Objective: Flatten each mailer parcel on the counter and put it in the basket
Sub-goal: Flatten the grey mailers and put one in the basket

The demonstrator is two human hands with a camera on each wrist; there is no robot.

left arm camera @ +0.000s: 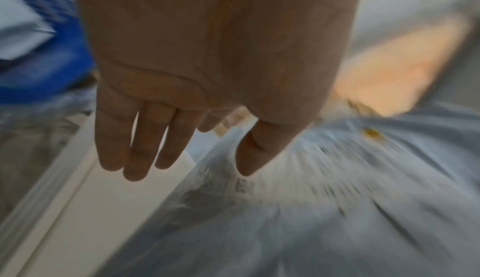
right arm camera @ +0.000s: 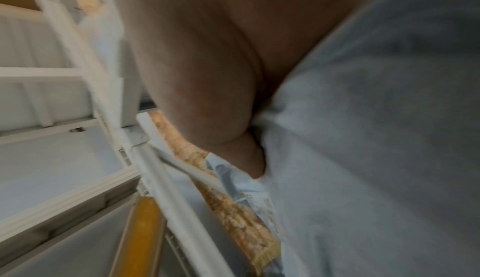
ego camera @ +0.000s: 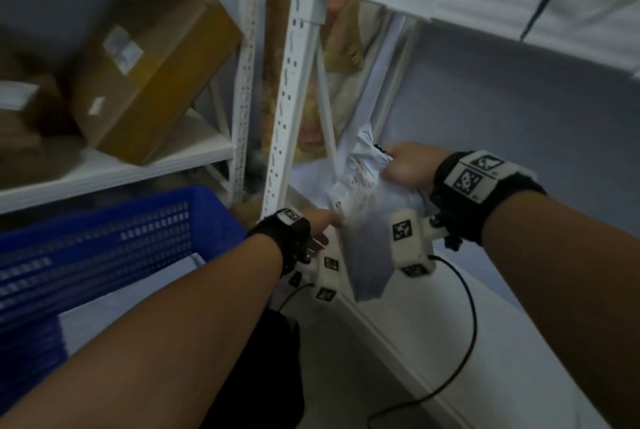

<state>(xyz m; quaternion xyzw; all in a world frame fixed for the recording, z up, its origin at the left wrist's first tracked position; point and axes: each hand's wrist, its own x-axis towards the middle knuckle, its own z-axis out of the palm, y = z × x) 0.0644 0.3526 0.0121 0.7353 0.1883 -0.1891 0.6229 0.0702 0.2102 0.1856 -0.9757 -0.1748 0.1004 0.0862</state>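
A: Where is the mailer parcel (ego camera: 367,217)?

B: Off the surface, held up between both hands above the front edge of the white counter (ego camera: 512,369). It is pale grey, crumpled, with blurred print along its upper part.

A: The right hand (ego camera: 408,169)?

B: Clamped on the parcel's upper right end. In the right wrist view the thumb (right arm camera: 249,158) presses into the plastic and creases it. The fingers behind the plastic are out of sight.

A: And the left hand (ego camera: 318,228)?

B: At the parcel's left edge. In the left wrist view the fingers (left arm camera: 137,148) hang straight and slightly spread, beside the plastic, while the thumb (left arm camera: 257,154) lies against the parcel's face. Nothing is visibly pinched. The index finger is mostly hidden, so a light hold there cannot be ruled out.

A: The basket (ego camera: 114,241)?

B: Blue, slotted walls, to the left of the left forearm, apart from the held parcel. A flat pale mailer (ego camera: 138,304) lies inside it.

A: Surroundings?

B: White metal shelving (ego camera: 287,82) behind the hands. A brown cardboard box (ego camera: 149,65) sits tilted on the shelf to the left. Both wrists wear black straps with marker-tagged camera units, and a black cable (ego camera: 460,324) trails from the right one.
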